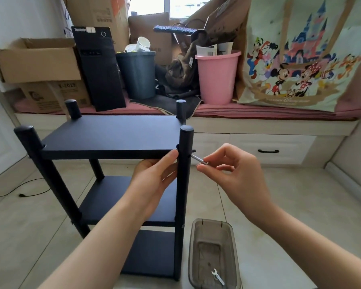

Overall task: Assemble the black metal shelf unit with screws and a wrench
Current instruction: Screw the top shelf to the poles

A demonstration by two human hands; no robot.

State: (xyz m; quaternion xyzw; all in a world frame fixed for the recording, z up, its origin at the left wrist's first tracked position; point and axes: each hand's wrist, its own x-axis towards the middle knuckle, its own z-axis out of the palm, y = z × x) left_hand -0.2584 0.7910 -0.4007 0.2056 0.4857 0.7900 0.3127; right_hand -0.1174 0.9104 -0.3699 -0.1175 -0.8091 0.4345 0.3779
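Screw (198, 160) pinched in right hand (236, 174) fingers, tip at front-right post (183, 184) hole under top shelf (111, 134), left hand (154, 180) fingers curled bracing post; next, likely threading straight in, then wrench (217, 276) from tray (196, 236).

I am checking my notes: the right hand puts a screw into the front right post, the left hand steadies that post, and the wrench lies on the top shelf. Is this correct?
One detail is wrong. In the head view the wrench lies in the tray on the floor, not on the top shelf. The right hand, screw, post and left hand are as you wrote.
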